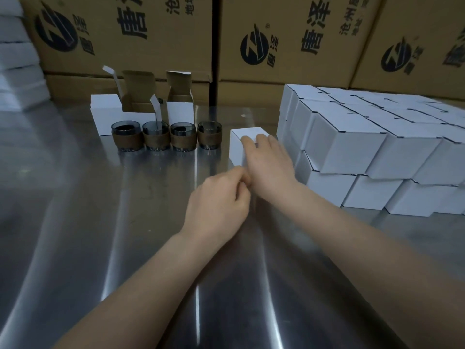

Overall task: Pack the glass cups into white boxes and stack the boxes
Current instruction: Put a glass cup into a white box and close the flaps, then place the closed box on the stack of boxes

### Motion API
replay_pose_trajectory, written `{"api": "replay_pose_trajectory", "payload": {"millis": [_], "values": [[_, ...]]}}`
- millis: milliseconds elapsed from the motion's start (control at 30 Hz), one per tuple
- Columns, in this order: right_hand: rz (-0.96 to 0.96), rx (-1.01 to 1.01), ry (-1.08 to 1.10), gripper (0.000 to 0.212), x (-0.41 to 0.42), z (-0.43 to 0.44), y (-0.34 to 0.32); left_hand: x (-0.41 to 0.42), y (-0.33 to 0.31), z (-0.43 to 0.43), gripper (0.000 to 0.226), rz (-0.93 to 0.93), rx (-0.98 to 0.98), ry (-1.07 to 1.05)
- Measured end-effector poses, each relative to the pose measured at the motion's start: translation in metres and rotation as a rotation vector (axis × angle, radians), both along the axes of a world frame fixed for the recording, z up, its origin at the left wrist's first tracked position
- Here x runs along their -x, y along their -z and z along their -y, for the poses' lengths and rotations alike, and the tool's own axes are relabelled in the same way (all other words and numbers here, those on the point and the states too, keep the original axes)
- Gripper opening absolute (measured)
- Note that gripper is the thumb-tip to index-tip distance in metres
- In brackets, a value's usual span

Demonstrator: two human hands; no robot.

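Brown cartons [156, 36] behind the bench [100, 222] carry a round black logo and the big characters 唐泽; the smaller print I cannot read. The bench is shiny steel. Four glass cups [156, 138] with brown bands stand in a row toward its far edge, with open white boxes [180, 113] behind them. The right hand [266, 159] grips a closed white box [239, 142] just beside the stacked boxes [352, 147] at the right edge. The left hand [219, 197] is curled; if it holds something, I cannot tell.
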State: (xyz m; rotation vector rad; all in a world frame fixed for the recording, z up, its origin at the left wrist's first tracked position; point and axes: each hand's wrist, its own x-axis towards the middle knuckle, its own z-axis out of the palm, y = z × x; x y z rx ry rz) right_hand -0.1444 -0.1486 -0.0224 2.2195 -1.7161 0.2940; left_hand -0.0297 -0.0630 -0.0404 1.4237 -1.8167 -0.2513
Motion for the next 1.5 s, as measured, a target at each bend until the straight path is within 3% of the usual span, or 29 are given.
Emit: {"api": "replay_pose_trajectory", "payload": {"millis": [333,500,700,900,1033,1133,1333,1500], "values": [[0.088,-0.159,0.201,0.050,-0.004,0.079,-0.015,0.000,-0.004,-0.001,0.018,0.153,0.213,0.089],[0.121,-0.201,0.290,0.060,-0.001,0.104,-0.015,-0.001,0.002,0.004,0.020,0.206,0.180,0.136],[0.175,-0.169,0.325,0.055,0.007,0.120,-0.011,0.000,0.004,0.007,0.025,0.228,0.149,0.159],[0.200,-0.250,0.344,0.080,0.004,0.119,-0.010,-0.001,0.006,0.007,0.024,0.240,0.118,0.167],[0.312,-0.160,0.259,0.079,-0.006,0.102,0.000,-0.001,0.007,0.009,0.017,0.231,0.108,0.167],[0.448,-0.045,0.082,0.066,-0.014,0.078,0.012,-0.001,0.008,0.011,0.017,0.215,0.101,0.154],[0.805,-0.148,-0.109,0.046,-0.017,0.032,0.028,-0.006,0.009,0.015,0.010,0.186,0.050,0.106],[1.014,-0.121,-0.103,0.031,-0.001,0.012,0.030,-0.009,0.010,0.017,0.011,0.183,0.014,0.056]]}}
